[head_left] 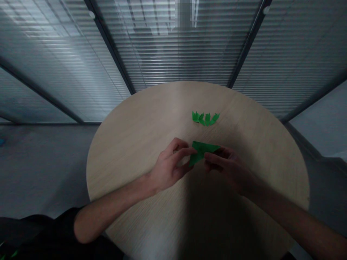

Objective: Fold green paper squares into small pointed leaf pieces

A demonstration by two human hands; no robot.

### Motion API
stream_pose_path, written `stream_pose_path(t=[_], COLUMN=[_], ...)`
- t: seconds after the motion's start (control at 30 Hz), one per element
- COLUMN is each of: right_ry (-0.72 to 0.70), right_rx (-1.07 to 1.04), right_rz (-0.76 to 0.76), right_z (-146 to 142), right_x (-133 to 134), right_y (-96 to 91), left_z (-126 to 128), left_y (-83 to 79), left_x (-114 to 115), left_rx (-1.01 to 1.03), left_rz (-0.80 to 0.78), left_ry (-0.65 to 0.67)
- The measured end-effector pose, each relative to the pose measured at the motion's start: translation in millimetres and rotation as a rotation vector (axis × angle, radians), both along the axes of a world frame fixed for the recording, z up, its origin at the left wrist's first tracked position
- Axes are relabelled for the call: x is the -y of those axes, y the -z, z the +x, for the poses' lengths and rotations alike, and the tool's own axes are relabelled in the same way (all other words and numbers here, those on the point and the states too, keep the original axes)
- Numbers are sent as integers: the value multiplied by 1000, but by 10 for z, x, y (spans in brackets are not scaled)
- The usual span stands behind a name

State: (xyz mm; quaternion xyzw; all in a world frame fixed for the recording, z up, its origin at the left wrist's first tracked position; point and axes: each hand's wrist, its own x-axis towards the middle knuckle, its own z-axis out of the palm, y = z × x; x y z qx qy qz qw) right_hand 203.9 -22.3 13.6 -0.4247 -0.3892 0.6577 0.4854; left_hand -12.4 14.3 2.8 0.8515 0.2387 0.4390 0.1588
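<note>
A left bare hand and a right bare hand meet near the middle of a round, light wood table. Between them is a bright green paper piece with pointed corners, which looks folded. Both hands are closed on it in a soft pinch. The left fingertips hold its left side, and the right fingertips hold its right side. The paper sits just between the two hands, over the table, but it is hard to tell if it touches the wood. Its lower tip hangs down near the left hand. Some of the fingers are hidden behind the paper, so you can't see every finger. To handle thin paper well, use just the tips of your fingers, pinch softly, and keep both hands steady so the edges stay lined up and the paper does not bend the wrong way. A small row of little green pointed paper shapes lies on the table, further out and well apart from the hands. Behind the table is a glass wall with grey striped blinds.
</note>
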Motion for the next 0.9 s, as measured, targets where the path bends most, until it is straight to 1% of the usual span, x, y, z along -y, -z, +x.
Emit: stream_pose_path(t=[0.1,0.2,0.3,0.4,0.5,0.6,0.63,0.73,0.83,0.9], right_ry=[8,1,-13,-22,-41,-31,12,186,238,241], right_rx=[15,18,15,36,87,212,258,420,659,766], right_rz=[0,-6,0,23,53,115,164,450,761,938], right_z=[-1,-1,1,0,-5,-16,-19,-17,6,22], right_x=[4,3,-7,-18,-14,11,21,47,50,43], right_y=[3,16,28,23,13,47,72,156,193,184], left_z=[-10,-30,-34,-16,1,6,7,10,13,12], left_y=[-2,-13,-11,7,16,5,-1,-22,-41,-53], left_x=[-2,-6,-16,-27,-32,-34,-34,-34,-27,-21], left_rx=[12,-26,-46,-5,26,51,59,80,80,70], left_rz=[23,54,76,81,74,44,32,-4,-58,-96], left_ry=[-21,-22,-13,13,37,50,54,59,62,66])
